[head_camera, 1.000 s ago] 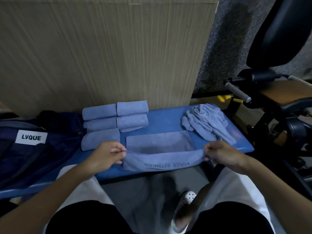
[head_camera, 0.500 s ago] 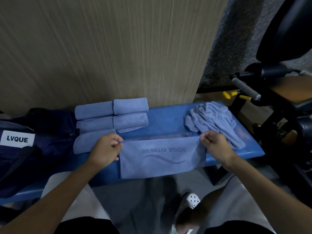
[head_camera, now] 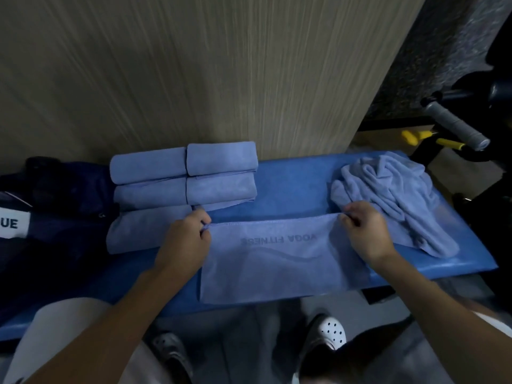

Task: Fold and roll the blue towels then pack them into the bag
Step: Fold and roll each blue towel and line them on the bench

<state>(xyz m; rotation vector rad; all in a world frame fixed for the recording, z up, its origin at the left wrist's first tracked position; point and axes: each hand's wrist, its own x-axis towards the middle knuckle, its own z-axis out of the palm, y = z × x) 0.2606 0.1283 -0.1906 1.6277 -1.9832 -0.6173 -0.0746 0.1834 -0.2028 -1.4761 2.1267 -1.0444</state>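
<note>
Your left hand (head_camera: 184, 242) pinches the far left corner of the flat towel (head_camera: 277, 264), its fingers (head_camera: 203, 221) curled tight on the hem. Your right hand (head_camera: 363, 234) pinches the far right corner the same way. The flat towel lies folded on the blue surface (head_camera: 291, 184), lettering up, its near edge at the front rim. The rolled towels (head_camera: 182, 176) sit at 10 o'clock of it, touching one another. A crumpled towel (head_camera: 388, 195) lies at 2 o'clock, just beside your right hand. The dark bag (head_camera: 55, 217) is at 9 o'clock.
</note>
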